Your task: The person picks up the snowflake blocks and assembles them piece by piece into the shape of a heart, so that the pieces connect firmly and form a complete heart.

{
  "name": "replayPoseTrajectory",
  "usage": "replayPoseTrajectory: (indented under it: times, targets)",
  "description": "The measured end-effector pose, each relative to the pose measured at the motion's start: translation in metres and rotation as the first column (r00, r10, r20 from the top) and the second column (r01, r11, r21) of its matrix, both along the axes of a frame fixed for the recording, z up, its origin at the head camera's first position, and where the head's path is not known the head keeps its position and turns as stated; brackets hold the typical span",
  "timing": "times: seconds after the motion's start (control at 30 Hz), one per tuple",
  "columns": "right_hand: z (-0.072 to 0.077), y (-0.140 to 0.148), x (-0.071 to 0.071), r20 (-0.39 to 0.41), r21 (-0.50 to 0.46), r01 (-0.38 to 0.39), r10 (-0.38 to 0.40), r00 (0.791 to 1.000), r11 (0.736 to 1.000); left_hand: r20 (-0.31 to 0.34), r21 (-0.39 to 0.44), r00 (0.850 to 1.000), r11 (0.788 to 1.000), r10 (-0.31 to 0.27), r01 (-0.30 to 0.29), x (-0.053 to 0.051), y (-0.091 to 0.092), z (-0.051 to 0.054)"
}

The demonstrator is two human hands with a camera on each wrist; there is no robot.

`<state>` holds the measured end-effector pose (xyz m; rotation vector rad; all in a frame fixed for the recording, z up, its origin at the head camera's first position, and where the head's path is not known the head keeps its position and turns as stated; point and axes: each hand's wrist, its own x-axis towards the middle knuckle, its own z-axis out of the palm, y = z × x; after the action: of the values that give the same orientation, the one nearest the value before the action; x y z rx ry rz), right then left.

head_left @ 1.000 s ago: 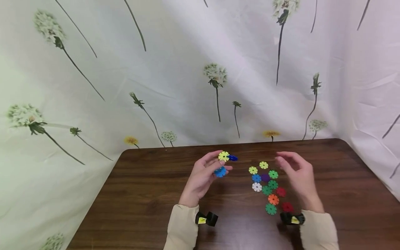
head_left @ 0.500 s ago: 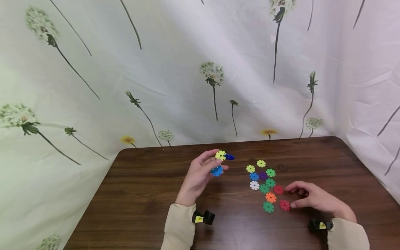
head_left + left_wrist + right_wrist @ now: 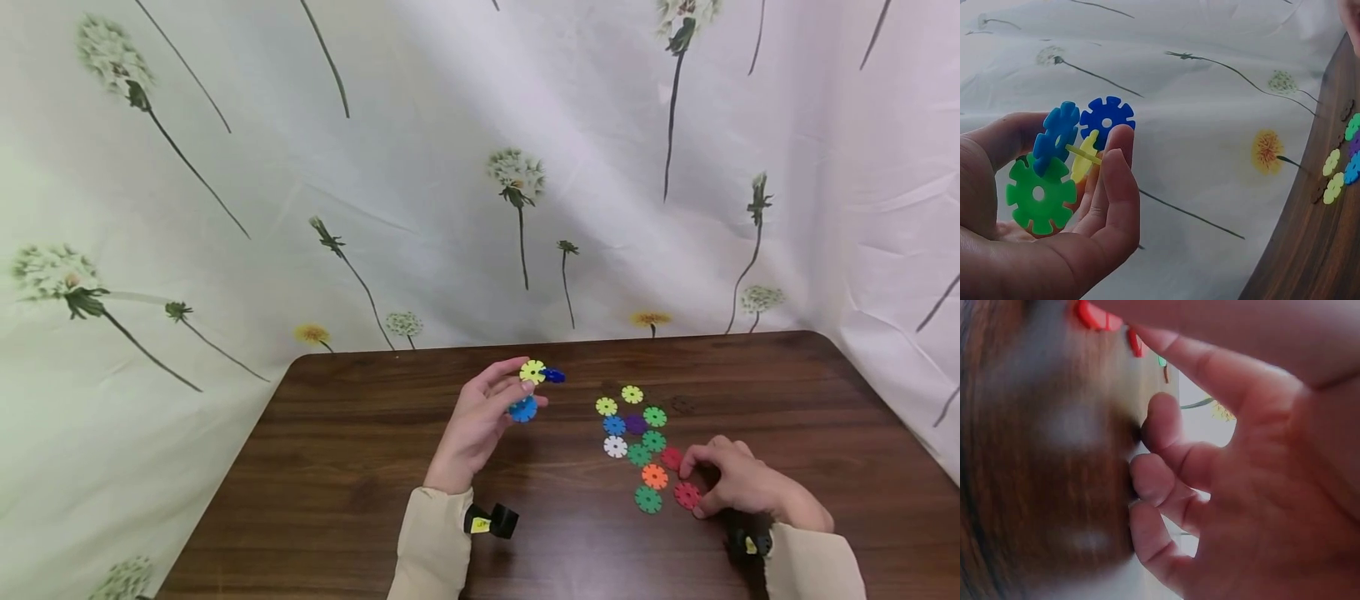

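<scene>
My left hand [image 3: 483, 421] holds up a joined cluster of slotted, gear-shaped interlocking discs above the table. In the left wrist view the cluster has a green disc [image 3: 1040, 192], a light blue disc [image 3: 1057, 134], a yellow piece [image 3: 1085, 156] and a dark blue disc [image 3: 1107, 121]; the thumb and fingers curl round it. My right hand [image 3: 753, 485] is low over the table at the right, thumb and index finger at the edges of the nearer red interlocking disc [image 3: 687, 495]. The other red disc [image 3: 672, 458] lies by the index finger. The right wrist view is blurred at the contact.
Loose discs lie flat in a loose group: an orange disc [image 3: 655, 477], a white disc [image 3: 616, 447], a purple disc [image 3: 635, 424], a blue disc [image 3: 614, 425], plus several green and yellow ones. A brown disc [image 3: 682, 404] blends into the wooden table [image 3: 360, 467]. A flower-print curtain [image 3: 420, 183] hangs behind.
My right hand has come down from above the far side of the discs to the red ones, its fingers closing in on the nearer disc. The left hand and its cluster stay nearly still.
</scene>
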<state>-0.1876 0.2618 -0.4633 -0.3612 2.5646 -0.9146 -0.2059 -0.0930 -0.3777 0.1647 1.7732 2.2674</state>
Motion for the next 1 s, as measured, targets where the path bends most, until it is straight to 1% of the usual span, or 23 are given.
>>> replayPoseTrajectory:
  times: [0.4, 0.6, 0.77, 0.87, 1.0]
  targets:
    - [0.001, -0.001, 0.0, 0.013, -0.004, 0.018, -0.018, 1.0, 1.0, 0.0, 0.01, 1.0, 1.0, 0.009, -0.009, -0.002, 0.0, -0.003]
    - [-0.002, 0.003, -0.002, -0.023, -0.026, -0.013, 0.013, 1.0, 1.0, 0.003, 0.005, 1.0, 1.0, 0.02, -0.02, -0.001, -0.001, -0.003]
    - [-0.003, 0.008, -0.004, -0.033, -0.078, -0.065, 0.063, 0.998, 0.995, 0.007, 0.007, 1.0, 1.0, 0.024, -0.024, 0.0, -0.002, -0.002]
    - [-0.003, 0.011, -0.004, -0.015, -0.134, -0.09, 0.089, 0.996, 0.987, 0.008, 0.011, 1.0, 1.0, 0.027, -0.027, 0.0, -0.002, -0.001]
    - [-0.005, 0.016, -0.005, 0.026, -0.225, -0.112, 0.121, 0.992, 0.968, 0.008, 0.013, 1.0, 1.0, 0.025, -0.025, 0.0, -0.002, -0.001]
